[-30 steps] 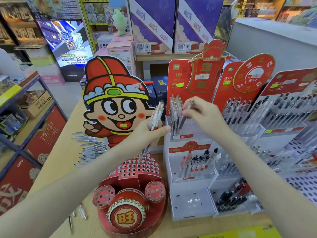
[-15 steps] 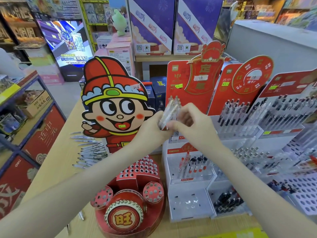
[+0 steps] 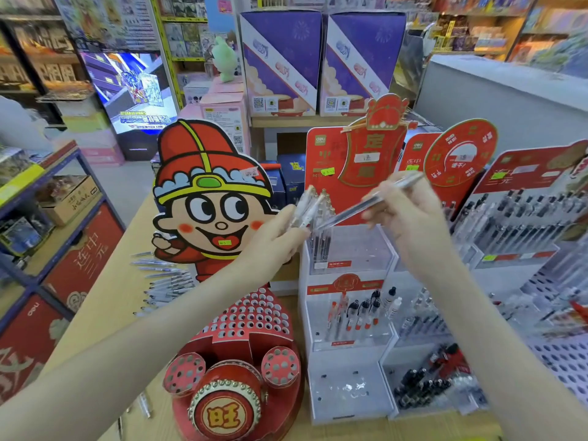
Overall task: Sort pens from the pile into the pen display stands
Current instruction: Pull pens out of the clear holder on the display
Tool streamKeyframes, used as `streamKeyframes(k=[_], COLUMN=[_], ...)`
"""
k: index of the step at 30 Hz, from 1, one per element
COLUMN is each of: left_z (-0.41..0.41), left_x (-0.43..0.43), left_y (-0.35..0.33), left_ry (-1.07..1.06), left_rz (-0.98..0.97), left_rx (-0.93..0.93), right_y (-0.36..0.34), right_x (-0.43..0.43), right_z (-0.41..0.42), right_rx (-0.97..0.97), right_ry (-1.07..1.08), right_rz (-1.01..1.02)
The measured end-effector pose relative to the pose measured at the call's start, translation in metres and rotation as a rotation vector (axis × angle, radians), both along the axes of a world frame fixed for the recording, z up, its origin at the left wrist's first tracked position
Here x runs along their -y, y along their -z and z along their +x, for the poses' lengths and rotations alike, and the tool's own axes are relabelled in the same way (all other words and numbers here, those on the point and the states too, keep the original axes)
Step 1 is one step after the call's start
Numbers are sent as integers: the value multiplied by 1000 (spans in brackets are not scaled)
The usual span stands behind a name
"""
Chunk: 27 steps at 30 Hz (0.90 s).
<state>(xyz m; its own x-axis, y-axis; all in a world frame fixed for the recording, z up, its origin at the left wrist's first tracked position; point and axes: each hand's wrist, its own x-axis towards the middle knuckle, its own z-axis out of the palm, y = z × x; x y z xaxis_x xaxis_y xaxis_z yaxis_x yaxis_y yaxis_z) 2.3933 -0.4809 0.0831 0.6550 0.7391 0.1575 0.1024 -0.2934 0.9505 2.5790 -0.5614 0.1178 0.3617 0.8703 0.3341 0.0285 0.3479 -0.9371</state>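
Observation:
My left hand grips a small bunch of clear pens, held upright in front of the tiered white display stand. My right hand pinches a single clear pen, slanted with its tip low and left, above the stand's top clear compartment. A few pens stand at the left of that compartment. A loose pile of pens lies on the wooden table behind the cartoon cutout.
A red stand with round holes and a cartoon cutout sits under my left arm. More stands with black and clear pens fill the right. Shelves line the left edge. Loose pens lie near the table front.
My right hand has drawn one pen out of the bunch in my left hand and moved right and up with it. The left hand stays near the stand's top.

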Motion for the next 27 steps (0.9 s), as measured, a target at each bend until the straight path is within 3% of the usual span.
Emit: streamKeyframes(k=[4, 11, 18, 27], left_z=[-1, 2, 9, 14], left_x=[2, -4, -9, -14], left_y=[-5, -2, 1, 9], left_ry=[-71, -97, -130, -109], left_rz=[25, 71, -46, -121], left_rx=[-1, -47, 106, 155], right_y=[5, 36, 42, 47], right_x=[-11, -51, -80, -85], right_z=[27, 31, 29, 34], right_rx=[213, 496, 865, 751], right_ry=[207, 177, -34, 18], right_rz=[6, -158, -322, -339])
